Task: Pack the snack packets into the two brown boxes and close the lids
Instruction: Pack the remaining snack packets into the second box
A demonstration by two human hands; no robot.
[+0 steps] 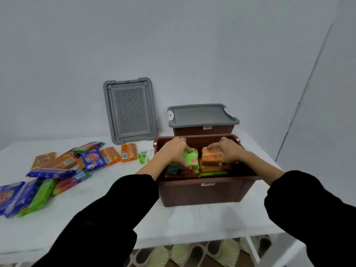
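Note:
An open brown box (202,193) stands on the white table in front of me, with several snack packets inside. My left hand (176,150) reaches into it and grips a green packet (192,160). Beside it, my right hand (228,150) holds an orange packet (211,158) over the stack in the box. Behind stands a second brown box (204,130) with its grey lid (200,114) on. Another grey lid (131,110) leans against the wall. Loose packets (63,166) in orange, blue and green lie spread over the table's left part.
A small green and white packet (145,157) lies just left of the open box. The table's front edge (173,241) runs below my sleeves, with patterned floor under it. A grey wall rises directly behind the boxes.

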